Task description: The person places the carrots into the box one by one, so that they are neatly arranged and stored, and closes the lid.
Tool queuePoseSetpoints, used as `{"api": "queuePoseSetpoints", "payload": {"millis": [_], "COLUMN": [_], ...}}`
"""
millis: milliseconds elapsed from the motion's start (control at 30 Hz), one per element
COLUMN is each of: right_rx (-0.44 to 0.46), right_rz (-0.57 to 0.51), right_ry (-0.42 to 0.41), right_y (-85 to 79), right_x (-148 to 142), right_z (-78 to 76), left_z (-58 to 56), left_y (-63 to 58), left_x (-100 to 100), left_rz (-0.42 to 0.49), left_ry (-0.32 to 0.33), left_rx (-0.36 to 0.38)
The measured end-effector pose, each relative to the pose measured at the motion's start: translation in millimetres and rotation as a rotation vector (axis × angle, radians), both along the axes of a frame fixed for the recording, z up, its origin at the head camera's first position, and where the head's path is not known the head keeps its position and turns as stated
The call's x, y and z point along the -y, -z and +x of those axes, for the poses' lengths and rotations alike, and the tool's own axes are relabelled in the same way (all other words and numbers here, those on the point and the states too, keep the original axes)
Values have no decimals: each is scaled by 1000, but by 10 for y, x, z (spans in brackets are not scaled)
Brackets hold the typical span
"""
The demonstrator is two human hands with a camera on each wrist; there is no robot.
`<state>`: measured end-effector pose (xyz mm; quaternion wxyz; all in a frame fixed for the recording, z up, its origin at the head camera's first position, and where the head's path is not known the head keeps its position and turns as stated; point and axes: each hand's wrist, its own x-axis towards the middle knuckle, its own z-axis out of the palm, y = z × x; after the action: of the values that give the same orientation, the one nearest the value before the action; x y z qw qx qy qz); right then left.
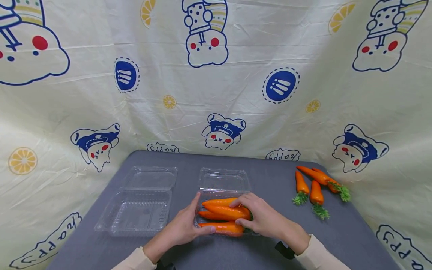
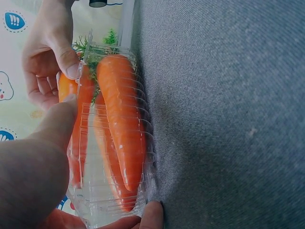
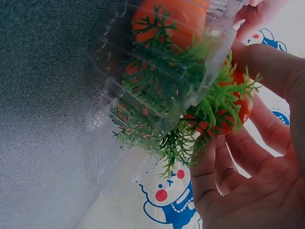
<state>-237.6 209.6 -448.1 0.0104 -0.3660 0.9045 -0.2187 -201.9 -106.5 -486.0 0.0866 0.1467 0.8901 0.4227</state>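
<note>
Carrots (image 1: 221, 228) in clear box (image 1: 224, 180), right fingers (image 1: 242, 199) pinching 1 carrot (image 1: 225, 211), left fingers (image 1: 194, 205) spread at box's end

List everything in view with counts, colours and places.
Orange tapering carrots with green leafy tops: at least four, centre box; four loose, table's right.
Open clear plastic hinged boxes: two, colourless, centre and left.
Grey fabric-like tabletop: one, beneath boxes.
Cream printed cloth: one, behind table.
Black wrist-worn devices: two, under wrists.
Beige sleeves: two, bottom edge.
Left hand: one, centre box's left end.
Right hand: one, gripping boxed carrot.
</note>
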Motion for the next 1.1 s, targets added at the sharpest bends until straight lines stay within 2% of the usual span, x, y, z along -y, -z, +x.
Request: {"api": "queuePoseSetpoints", "payload": {"millis": [333,667,867,1100], "right_rx": [21,-11,-3,-56], "right_rz": [20,13,-31,-144], "right_ry": [9,-3,13,54], "right_y": [5,30,41,48], "right_x": [-14,-33,-56,-99], "right_z": [20,43,47,20], "left_z": [3,-4,14,22], "left_y": [-5,-6,-11,-19], "left_x": [-10,-9,-17,-21], "left_rz": [6,-5,-4,-15], "left_ry": [5,3,-1,-8], "left_rx": [9,13,9,-13]}}
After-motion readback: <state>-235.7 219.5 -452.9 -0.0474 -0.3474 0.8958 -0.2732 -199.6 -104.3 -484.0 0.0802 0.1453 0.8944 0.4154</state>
